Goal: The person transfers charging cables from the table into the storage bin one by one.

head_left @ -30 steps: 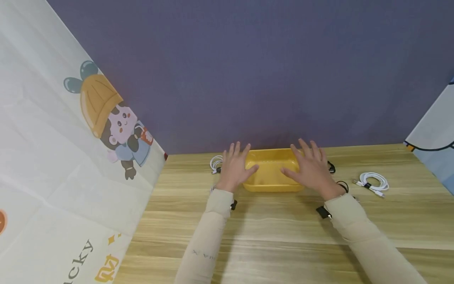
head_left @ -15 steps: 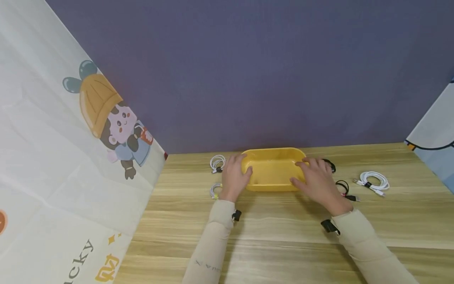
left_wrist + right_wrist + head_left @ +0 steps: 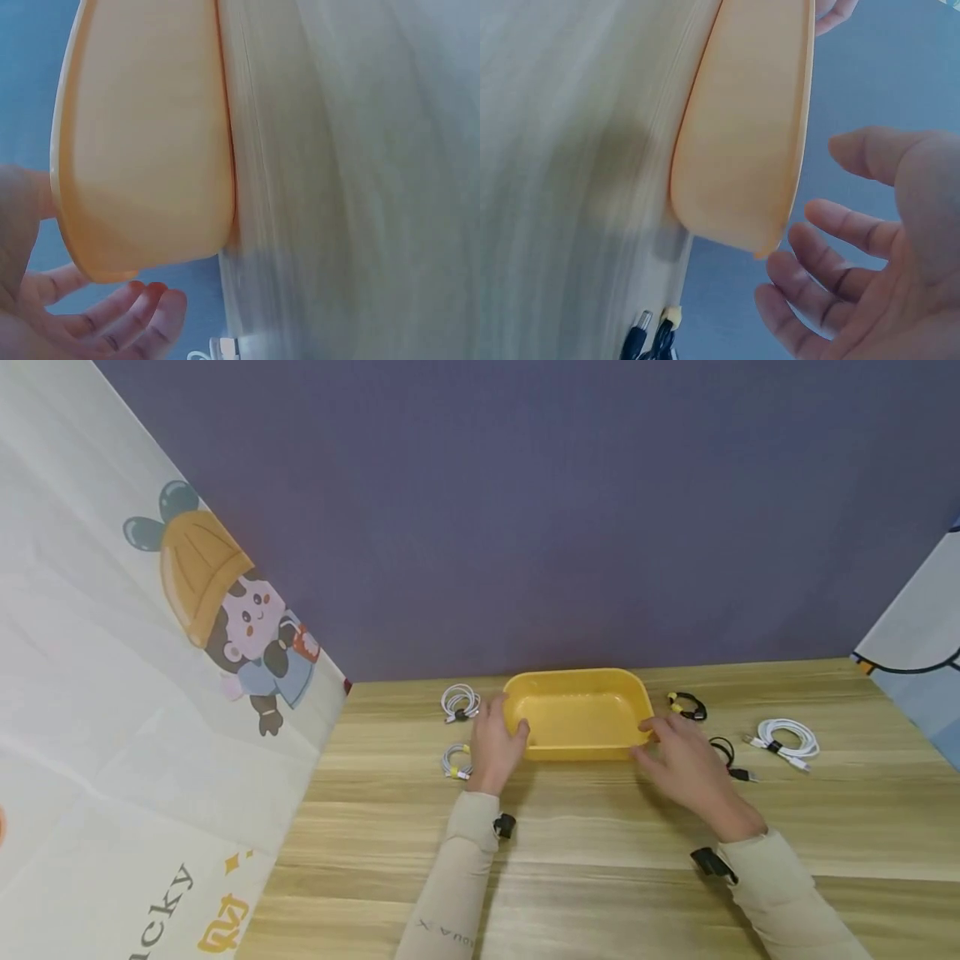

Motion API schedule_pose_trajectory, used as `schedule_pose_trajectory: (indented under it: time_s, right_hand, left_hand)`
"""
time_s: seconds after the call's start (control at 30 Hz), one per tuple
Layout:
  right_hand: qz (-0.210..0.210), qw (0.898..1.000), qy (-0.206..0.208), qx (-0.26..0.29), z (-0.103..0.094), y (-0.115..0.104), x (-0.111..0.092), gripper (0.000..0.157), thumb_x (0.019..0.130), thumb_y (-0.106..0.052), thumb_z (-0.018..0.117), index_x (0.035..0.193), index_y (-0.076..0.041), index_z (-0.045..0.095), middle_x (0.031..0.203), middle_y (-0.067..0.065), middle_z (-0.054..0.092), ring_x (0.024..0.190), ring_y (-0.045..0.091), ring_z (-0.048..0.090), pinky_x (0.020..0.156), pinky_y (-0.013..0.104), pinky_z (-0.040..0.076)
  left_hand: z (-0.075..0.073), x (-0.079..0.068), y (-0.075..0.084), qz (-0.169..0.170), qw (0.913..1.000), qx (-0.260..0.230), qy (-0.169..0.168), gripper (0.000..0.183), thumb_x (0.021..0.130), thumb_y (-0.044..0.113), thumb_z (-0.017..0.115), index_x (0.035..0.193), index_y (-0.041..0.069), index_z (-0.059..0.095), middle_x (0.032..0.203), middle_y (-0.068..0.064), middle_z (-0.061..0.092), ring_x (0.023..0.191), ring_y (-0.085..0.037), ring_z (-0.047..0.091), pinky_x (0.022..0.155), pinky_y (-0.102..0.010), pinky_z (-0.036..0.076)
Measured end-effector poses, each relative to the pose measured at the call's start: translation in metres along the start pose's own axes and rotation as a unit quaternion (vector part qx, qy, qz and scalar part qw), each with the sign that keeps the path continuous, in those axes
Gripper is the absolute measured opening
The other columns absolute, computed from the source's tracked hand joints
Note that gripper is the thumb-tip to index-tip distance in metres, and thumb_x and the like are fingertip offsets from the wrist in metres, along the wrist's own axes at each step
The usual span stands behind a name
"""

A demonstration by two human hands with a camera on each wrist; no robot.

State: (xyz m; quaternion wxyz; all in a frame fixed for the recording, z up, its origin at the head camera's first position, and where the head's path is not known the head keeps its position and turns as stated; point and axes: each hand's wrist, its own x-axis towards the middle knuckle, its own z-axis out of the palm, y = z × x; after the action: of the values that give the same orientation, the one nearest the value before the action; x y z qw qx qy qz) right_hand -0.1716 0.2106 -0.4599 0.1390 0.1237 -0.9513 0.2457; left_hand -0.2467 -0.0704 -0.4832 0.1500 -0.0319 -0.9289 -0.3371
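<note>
A yellow plastic tray (image 3: 576,718) with rounded corners and nothing in it stands on the wooden table (image 3: 585,843). At its left end is my left hand (image 3: 497,747), thumb over the rim and fingers loosely bent outside the end wall. My right hand (image 3: 686,768) is at the opposite end, fingertips right at the right front corner. In the right wrist view, the thumb and fingers of that right hand (image 3: 877,247) are spread beside the tray wall (image 3: 739,127). The left wrist view has the left hand's fingers (image 3: 165,319) just beyond the tray's end.
Left of the tray lie a white coiled cable (image 3: 460,702) and a grey one (image 3: 454,762) with a yellow tie. To its right are two black cables (image 3: 688,705) and a larger white coil (image 3: 783,742). A dark wall panel (image 3: 555,527) rises behind the table.
Both hands have come from above the tray, fingers spread, down to its ends. The right hand has shifted outward and nearer the body. The tray stays in place.
</note>
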Motion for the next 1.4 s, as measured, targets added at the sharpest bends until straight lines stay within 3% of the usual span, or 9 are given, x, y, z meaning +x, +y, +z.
schedule_pose_trajectory:
  time_s: [0.1, 0.2, 0.4, 0.63, 0.83, 1.13, 1.3, 1.4]
  right_hand:
    - [0.012, 1.000, -0.012, 0.005, -0.002, 0.003, -0.004, 0.037, 0.096, -0.028, 0.072, 0.118, 0.001, 0.066, 0.099, 0.014, 0.064, 0.080, 0.025, 0.058, 0.060, 0.038, 0.048]
    - [0.020, 1.000, -0.016, 0.016, -0.002, 0.007, -0.007, 0.031, 0.097, -0.029, 0.071, 0.113, -0.003, 0.067, 0.089, 0.005, 0.061, 0.069, 0.015, 0.051, 0.056, 0.029, 0.041]
    - [0.030, 0.999, -0.008, 0.027, -0.004, 0.018, -0.009, 0.013, 0.098, -0.023, 0.067, 0.103, -0.011, 0.069, 0.074, -0.004, 0.059, 0.059, 0.010, 0.047, 0.053, 0.024, 0.038]
    - [0.058, 0.998, -0.021, 0.032, -0.010, 0.031, -0.010, 0.019, 0.101, -0.022, 0.061, 0.108, -0.006, 0.069, 0.076, -0.001, 0.062, 0.059, 0.012, 0.048, 0.052, 0.026, 0.039]
    - [0.083, 0.995, -0.023, 0.040, -0.018, 0.044, -0.012, 0.026, 0.104, -0.025, 0.057, 0.112, -0.003, 0.067, 0.077, 0.002, 0.063, 0.053, 0.012, 0.046, 0.047, 0.026, 0.036]
    - [0.093, 0.995, 0.011, 0.032, -0.029, 0.064, -0.017, 0.032, 0.104, -0.028, 0.056, 0.116, 0.000, 0.067, 0.083, 0.007, 0.069, 0.054, 0.009, 0.049, 0.049, 0.026, 0.038]
    - [0.097, 0.995, 0.025, 0.028, -0.032, 0.073, -0.016, 0.030, 0.102, -0.023, 0.061, 0.117, 0.002, 0.067, 0.085, 0.010, 0.069, 0.060, 0.012, 0.054, 0.053, 0.028, 0.040]
    - [0.099, 0.995, 0.026, 0.021, -0.031, 0.079, -0.016, 0.030, 0.100, -0.019, 0.063, 0.120, 0.003, 0.067, 0.092, 0.016, 0.066, 0.070, 0.022, 0.059, 0.056, 0.032, 0.042]
  left_hand:
    - [0.002, -0.001, 0.000, -0.014, 0.9998, -0.012, -0.001, 0.064, 0.094, 0.031, 0.069, 0.149, 0.007, 0.047, 0.138, -0.017, 0.059, 0.123, -0.038, 0.062, 0.101, -0.053, 0.054]
    - [0.005, -0.002, 0.000, -0.023, 0.9994, -0.027, -0.002, 0.069, 0.096, 0.035, 0.068, 0.153, 0.006, 0.041, 0.142, -0.018, 0.058, 0.126, -0.038, 0.061, 0.104, -0.053, 0.052]
    - [0.008, -0.003, -0.001, -0.044, 0.9966, -0.068, -0.015, 0.068, 0.099, 0.035, 0.064, 0.155, 0.006, 0.038, 0.147, -0.018, 0.055, 0.132, -0.036, 0.058, 0.111, -0.050, 0.048]
    - [0.012, -0.005, -0.004, -0.090, 0.9889, -0.110, -0.044, 0.060, 0.104, 0.034, 0.055, 0.153, 0.003, 0.040, 0.149, -0.018, 0.053, 0.136, -0.038, 0.054, 0.116, -0.052, 0.043]
    - [0.014, -0.004, -0.007, -0.079, 0.9894, -0.119, -0.028, 0.048, 0.107, 0.029, 0.046, 0.148, 0.003, 0.047, 0.144, -0.017, 0.058, 0.132, -0.038, 0.057, 0.113, -0.054, 0.045]
    - [0.020, -0.004, -0.012, -0.065, 0.9909, -0.118, -0.005, 0.040, 0.109, 0.020, 0.041, 0.142, 0.005, 0.055, 0.136, -0.018, 0.062, 0.127, -0.040, 0.060, 0.108, -0.055, 0.048]
    - [0.019, -0.003, -0.013, -0.068, 0.9906, -0.118, -0.008, 0.044, 0.109, 0.021, 0.040, 0.147, 0.002, 0.051, 0.143, -0.020, 0.059, 0.132, -0.041, 0.057, 0.112, -0.055, 0.045]
    - [0.018, -0.003, -0.014, -0.073, 0.9899, -0.120, -0.017, 0.049, 0.109, 0.023, 0.038, 0.152, 0.001, 0.045, 0.152, -0.020, 0.052, 0.140, -0.040, 0.050, 0.118, -0.053, 0.040]
